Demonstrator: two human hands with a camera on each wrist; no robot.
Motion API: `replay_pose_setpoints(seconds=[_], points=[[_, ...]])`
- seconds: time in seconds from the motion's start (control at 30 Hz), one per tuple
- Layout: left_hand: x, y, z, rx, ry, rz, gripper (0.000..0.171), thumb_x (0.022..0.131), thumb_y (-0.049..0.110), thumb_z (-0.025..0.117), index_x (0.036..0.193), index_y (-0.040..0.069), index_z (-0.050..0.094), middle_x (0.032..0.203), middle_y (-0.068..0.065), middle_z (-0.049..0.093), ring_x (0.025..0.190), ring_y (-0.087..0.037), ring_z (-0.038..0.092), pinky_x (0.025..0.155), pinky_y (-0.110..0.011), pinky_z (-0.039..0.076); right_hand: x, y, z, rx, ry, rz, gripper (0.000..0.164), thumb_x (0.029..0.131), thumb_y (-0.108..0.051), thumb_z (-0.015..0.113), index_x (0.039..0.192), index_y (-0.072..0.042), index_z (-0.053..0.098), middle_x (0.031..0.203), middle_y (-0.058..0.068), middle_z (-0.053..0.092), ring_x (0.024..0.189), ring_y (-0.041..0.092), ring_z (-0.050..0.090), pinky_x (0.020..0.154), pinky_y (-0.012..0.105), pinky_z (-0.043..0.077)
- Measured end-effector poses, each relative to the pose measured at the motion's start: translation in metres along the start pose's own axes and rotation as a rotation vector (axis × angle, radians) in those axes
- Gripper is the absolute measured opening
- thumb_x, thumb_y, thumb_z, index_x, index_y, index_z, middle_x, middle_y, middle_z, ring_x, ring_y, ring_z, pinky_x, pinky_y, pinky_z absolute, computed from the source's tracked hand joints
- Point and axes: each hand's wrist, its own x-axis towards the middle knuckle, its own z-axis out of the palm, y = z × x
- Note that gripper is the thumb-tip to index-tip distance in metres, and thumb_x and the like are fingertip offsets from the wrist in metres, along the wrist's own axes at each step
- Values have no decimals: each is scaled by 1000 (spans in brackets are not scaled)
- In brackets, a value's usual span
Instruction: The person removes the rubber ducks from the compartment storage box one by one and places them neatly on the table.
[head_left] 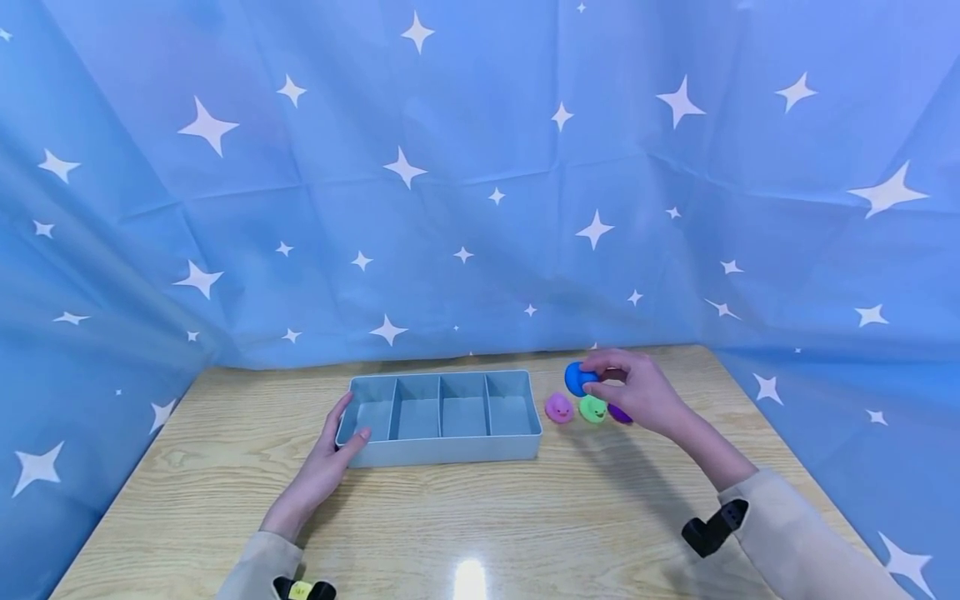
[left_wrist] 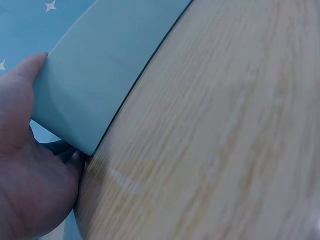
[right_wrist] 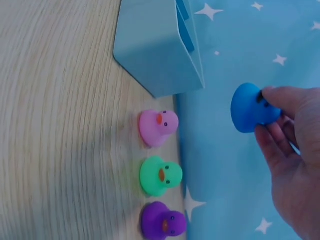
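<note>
My right hand (head_left: pixel 637 392) pinches a blue rubber duck (right_wrist: pixel 252 107) between thumb and fingertips, holding it up above the table. Below it on the tabletop, a pink duck (right_wrist: pixel 157 127), a green duck (right_wrist: pixel 160 176) and a purple duck (right_wrist: pixel 162 221) stand in a row; in the head view the hand partly covers the purple one. A pale blue box (head_left: pixel 450 450) with several compartments lies to their left. My left hand (head_left: pixel 330 458) grips its left end, thumb over the front rim and fingers along the left side, mostly hidden in the left wrist view.
The wooden table (head_left: pixel 450 517) carries the box near its back edge. Behind and at both sides hangs a blue curtain (head_left: pixel 480 208) with white stars. Each sleeve has a black wrist device, the right one (head_left: pixel 716 527) hanging over the table.
</note>
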Motion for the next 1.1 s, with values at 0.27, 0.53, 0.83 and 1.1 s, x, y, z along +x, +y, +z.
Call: replay_pose_setpoints(seconds=[0.27, 0.53, 0.83, 1.1], points=[[0, 3, 0, 14, -4, -18, 76, 109, 42, 49, 166, 31, 0, 170, -20, -10, 152, -50, -5, 116, -72, 7, -6, 12, -8, -4, 18, 3, 27, 92, -1, 76, 118, 3, 73, 125, 20, 66, 104, 33, 69, 86, 26, 58], [1, -1, 0, 12, -3, -24, 77, 109, 40, 50, 166, 29, 0, 170, -21, -11, 152, -50, -5, 116, -72, 8, -11, 24, -16, -31, 39, 10, 27, 91, -3, 77, 117, 3, 73, 122, 20, 68, 102, 32, 69, 83, 19, 56], [1, -1, 0, 14, -2, -3, 76, 109, 40, 49, 166, 30, -1, 170, -20, -12, 152, -50, -5, 116, -72, 9, -16, 33, -28, -42, 57, -4, 27, 91, 0, 76, 117, 6, 72, 124, 24, 66, 105, 39, 68, 86, 18, 54], [0, 0, 1, 22, -7, -8, 77, 109, 42, 49, 166, 29, -1, 169, -21, -11, 152, -51, -5, 115, -73, 9, -23, 51, -39, -113, 72, 31, 25, 93, 0, 74, 117, 7, 72, 125, 27, 65, 104, 41, 68, 85, 22, 57]])
